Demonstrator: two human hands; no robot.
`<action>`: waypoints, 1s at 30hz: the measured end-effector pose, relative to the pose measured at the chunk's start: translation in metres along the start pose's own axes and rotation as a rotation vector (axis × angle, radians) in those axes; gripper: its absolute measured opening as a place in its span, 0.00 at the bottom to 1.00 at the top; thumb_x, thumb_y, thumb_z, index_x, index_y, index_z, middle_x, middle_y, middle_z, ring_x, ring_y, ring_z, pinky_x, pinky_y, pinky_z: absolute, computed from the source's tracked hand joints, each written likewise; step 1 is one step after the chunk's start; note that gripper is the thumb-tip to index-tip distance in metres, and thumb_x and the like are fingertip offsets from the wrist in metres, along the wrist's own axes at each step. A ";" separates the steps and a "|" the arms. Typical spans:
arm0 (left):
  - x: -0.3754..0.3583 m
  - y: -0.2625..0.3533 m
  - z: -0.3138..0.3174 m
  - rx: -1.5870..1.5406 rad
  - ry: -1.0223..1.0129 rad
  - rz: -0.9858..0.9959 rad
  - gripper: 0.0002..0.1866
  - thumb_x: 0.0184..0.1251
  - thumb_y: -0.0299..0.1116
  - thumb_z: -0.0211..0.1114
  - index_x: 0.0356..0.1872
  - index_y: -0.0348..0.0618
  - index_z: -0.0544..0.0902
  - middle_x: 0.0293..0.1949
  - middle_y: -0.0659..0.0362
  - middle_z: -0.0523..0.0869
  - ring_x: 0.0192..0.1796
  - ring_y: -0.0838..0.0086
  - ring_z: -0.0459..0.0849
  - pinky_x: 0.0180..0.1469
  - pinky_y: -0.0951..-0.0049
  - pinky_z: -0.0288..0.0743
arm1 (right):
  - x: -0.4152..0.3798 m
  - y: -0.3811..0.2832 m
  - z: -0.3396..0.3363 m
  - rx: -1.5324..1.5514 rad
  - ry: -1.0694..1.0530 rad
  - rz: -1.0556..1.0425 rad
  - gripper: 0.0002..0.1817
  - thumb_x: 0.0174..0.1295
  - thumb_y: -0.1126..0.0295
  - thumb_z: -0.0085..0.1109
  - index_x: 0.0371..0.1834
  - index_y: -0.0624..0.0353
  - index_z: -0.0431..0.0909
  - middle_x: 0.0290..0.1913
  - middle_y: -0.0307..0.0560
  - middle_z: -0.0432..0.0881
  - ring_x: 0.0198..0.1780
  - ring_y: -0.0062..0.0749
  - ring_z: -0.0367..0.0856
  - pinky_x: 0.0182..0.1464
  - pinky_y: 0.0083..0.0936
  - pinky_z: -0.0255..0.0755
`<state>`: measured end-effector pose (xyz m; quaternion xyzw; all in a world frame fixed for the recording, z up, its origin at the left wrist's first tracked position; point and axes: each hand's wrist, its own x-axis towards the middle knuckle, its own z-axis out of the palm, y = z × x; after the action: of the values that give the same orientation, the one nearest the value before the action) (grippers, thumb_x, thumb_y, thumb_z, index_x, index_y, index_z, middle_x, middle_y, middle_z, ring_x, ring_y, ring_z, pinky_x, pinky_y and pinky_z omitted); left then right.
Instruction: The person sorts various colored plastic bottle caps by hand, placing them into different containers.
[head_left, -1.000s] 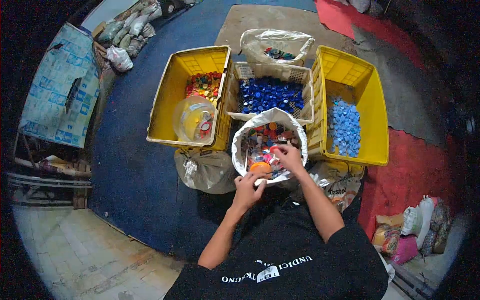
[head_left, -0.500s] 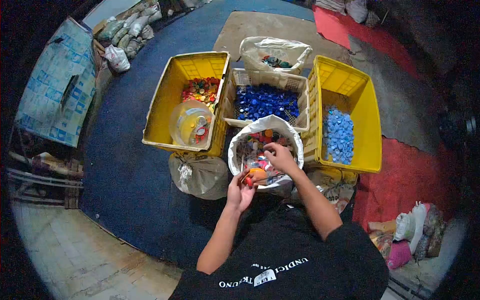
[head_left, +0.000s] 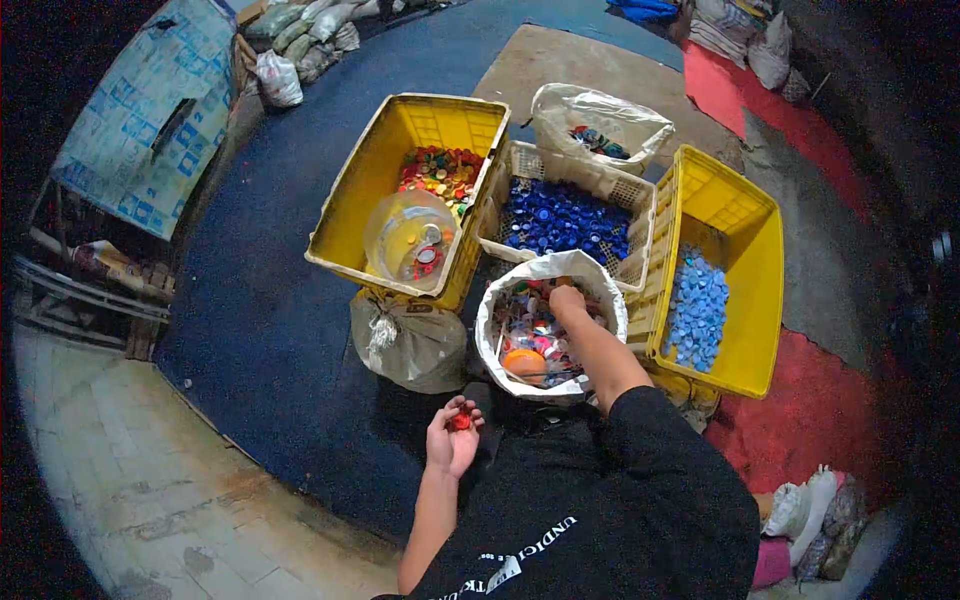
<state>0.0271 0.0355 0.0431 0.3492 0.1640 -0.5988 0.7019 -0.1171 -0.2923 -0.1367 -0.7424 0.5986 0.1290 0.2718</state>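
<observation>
My left hand [head_left: 454,440] is palm up outside the white sack, its fingers curled around red caps [head_left: 461,421]. My right hand [head_left: 568,301] reaches into the far part of the open white sack [head_left: 486,330], which holds mixed caps and an orange lid [head_left: 524,366]. The fingertips of that hand are hidden among the caps. Dark blue caps [head_left: 560,215] fill a white crate [head_left: 645,235] just beyond the sack. A clear round container [head_left: 410,235] with a few red caps sits in the left yellow crate [head_left: 335,210].
Red and yellow caps [head_left: 440,175] lie in the left yellow crate. Light blue caps [head_left: 697,310] lie in the right yellow crate [head_left: 755,300]. Another white sack [head_left: 640,130] stands behind the white crate. A tied sack [head_left: 415,350] is below the left crate.
My left hand has moved out of the white sack, down and left, with red caps in it. My right hand has gone deeper into the sack. The whole view has shifted and tilted.
</observation>
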 end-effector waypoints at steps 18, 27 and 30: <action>0.034 -0.007 0.072 0.110 -0.160 -0.272 0.21 0.70 0.41 0.51 0.52 0.32 0.75 0.48 0.47 0.80 0.51 0.59 0.79 0.54 0.64 0.75 | -0.127 0.017 -0.074 1.017 0.295 -0.368 0.16 0.59 0.64 0.65 0.47 0.60 0.80 0.35 0.44 0.85 0.35 0.24 0.83 0.36 0.24 0.75; 0.060 -0.044 0.087 0.151 -0.420 -0.606 0.25 0.74 0.48 0.45 0.60 0.39 0.72 0.56 0.52 0.78 0.57 0.63 0.77 0.61 0.59 0.69 | -0.291 -0.010 -0.094 0.868 0.266 -0.599 0.13 0.58 0.72 0.63 0.46 0.59 0.80 0.39 0.47 0.83 0.37 0.33 0.83 0.42 0.28 0.76; 0.061 -0.050 0.088 0.207 -0.398 -0.583 0.24 0.74 0.47 0.45 0.58 0.39 0.73 0.55 0.51 0.78 0.56 0.63 0.77 0.61 0.59 0.69 | -0.299 -0.016 -0.093 0.618 0.501 -0.749 0.12 0.55 0.74 0.62 0.44 0.59 0.81 0.39 0.51 0.82 0.38 0.44 0.82 0.42 0.33 0.77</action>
<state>-0.0234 -0.0711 0.0512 0.2338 0.0555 -0.8433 0.4807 -0.1888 -0.0971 0.0977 -0.7984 0.3494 -0.3393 0.3541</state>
